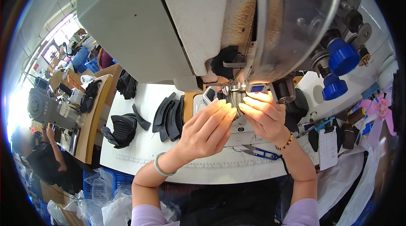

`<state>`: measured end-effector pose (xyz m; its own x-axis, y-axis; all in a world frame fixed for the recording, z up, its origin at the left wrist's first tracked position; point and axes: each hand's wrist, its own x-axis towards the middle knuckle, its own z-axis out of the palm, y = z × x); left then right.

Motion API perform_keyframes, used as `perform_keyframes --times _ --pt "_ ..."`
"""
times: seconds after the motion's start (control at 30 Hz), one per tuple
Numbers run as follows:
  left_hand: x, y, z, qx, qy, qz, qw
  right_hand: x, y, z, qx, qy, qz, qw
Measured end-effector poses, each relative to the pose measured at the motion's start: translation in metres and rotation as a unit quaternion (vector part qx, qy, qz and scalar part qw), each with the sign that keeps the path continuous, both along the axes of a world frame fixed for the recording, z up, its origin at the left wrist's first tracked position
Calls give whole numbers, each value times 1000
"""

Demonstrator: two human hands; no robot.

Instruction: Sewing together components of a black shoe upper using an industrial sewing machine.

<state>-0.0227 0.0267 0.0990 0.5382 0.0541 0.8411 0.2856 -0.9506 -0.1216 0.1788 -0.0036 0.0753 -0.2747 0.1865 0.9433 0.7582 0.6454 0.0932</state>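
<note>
Both my hands are close together beneath the head of a large white sewing machine (139,27), under its lit needle area. My left hand (209,128), with a pale bangle at the wrist, has its fingers pressed together just left of the metal presser foot and plate (236,95). From the right, my right hand (266,116), a beaded bracelet on its wrist, pinches beside the same metal parts. Whatever lies between the fingertips is hidden. Left of my hands, several curved black strips (169,118) rest near a pile of black ribbed pieces (122,130).
Blue-handled thread snips (262,152) lie near my right wrist, behind a ruler strip (190,164) on the white table. Blue knobs (340,56) jut from the machine's right side. A notepad (327,147) and pink fan (378,111) stand right. Another person (46,158) works far left.
</note>
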Motion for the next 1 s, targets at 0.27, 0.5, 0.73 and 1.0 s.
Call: perform_keyframes --times 0.27,0.5,0.73,1.0 --pt "6 7 -11 86 -21 32 996 -1 2 -1 16 -11 -15 1000" --pt "5 12 -14 130 -25 16 991 0 -2 3 13 -17 -13 1000" --pt "5 8 -4 144 -21 13 989 18 -10 9 -12 -57 -85 995" --pt "5 12 1 144 -15 -9 989 27 0 1 -83 21 31 996"
